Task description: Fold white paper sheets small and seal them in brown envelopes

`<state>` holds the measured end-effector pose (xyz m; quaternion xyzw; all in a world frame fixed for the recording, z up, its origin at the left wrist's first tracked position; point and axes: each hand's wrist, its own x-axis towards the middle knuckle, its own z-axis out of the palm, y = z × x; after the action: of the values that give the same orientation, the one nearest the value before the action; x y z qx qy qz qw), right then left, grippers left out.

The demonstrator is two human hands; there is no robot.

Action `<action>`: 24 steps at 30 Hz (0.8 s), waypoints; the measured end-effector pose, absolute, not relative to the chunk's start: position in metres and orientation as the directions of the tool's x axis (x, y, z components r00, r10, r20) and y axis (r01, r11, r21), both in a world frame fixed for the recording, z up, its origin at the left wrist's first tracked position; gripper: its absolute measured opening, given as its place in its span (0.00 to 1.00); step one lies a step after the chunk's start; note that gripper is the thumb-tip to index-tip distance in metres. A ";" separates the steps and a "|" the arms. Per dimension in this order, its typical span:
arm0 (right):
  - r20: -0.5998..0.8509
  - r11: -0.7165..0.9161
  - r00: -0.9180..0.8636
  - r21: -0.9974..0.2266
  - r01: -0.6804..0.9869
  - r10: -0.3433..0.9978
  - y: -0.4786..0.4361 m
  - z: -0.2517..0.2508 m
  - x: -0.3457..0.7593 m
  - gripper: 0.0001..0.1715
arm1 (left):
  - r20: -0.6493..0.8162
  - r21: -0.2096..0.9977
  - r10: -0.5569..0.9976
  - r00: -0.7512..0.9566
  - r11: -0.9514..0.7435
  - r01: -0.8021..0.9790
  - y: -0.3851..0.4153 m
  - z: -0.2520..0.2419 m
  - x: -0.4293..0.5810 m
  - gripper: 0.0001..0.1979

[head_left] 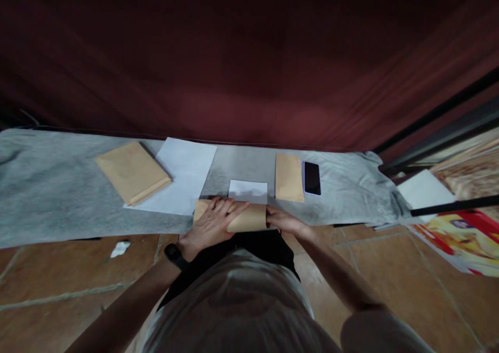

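Note:
A brown paper envelope (249, 218) lies crosswise at the front edge of the grey cloth, close to my body, its upper side slightly bowed. Flat across its left part is my left hand (218, 215), fingers stretched out and pressing down on the paper. My right hand (278, 219) grips the envelope's right end with bent fingers; their tips are hidden at the edge, and I cannot tell whether they are inside it. Just behind the envelope is a small white sheet of paper (248, 188), its near edge covered.
To the left, a stack of brown envelopes (130, 171) partly covers a large white sheet (187, 160). Another brown envelope (289, 179) lies right of centre beside a phone (312, 178). Behind the grey cloth (47, 186) hangs a dark red curtain (241, 82). A colourful package (463, 238) is at far right.

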<state>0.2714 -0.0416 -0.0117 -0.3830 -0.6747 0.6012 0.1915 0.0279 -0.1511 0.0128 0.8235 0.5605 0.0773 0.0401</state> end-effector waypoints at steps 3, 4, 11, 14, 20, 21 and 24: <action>-0.208 -0.046 -0.601 -0.961 0.274 0.771 -0.030 -0.016 0.275 0.14 | 0.110 0.133 0.962 0.248 -0.262 0.956 -0.156 0.010 0.012 0.48; -0.190 -0.032 -0.533 -0.956 0.292 0.825 -0.026 -0.019 0.275 0.14 | 0.122 0.132 0.972 0.200 -0.216 0.967 -0.158 0.009 0.006 0.49; -0.026 0.169 -0.257 -0.687 0.706 0.966 -0.030 -0.035 0.244 0.22 | 0.170 0.099 0.984 0.063 -0.080 0.992 -0.170 -0.003 -0.017 0.51; -0.014 0.157 -0.190 -0.508 0.847 0.982 -0.041 -0.036 0.227 0.32 | 0.184 0.074 0.981 0.064 -0.079 0.994 -0.173 -0.004 -0.019 0.52; -0.039 0.091 -0.130 -0.523 0.847 0.991 -0.038 -0.038 0.222 0.29 | 0.165 0.066 0.986 0.014 -0.025 0.998 -0.186 -0.004 -0.035 0.53; -0.049 0.073 -0.119 -0.552 0.831 0.992 -0.036 -0.039 0.223 0.27 | 0.163 0.070 0.987 0.004 -0.016 0.997 -0.189 -0.004 -0.037 0.53; -0.071 0.024 -0.102 -0.698 0.716 0.992 -0.030 -0.039 0.227 0.14 | 0.160 0.089 0.987 -0.023 0.009 0.996 -0.195 -0.004 -0.041 0.53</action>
<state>0.2273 -0.0305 -0.0390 -0.6298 -0.6780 0.3025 0.2285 -0.0415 -0.1949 -0.0042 0.6985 0.7097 0.0883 -0.0259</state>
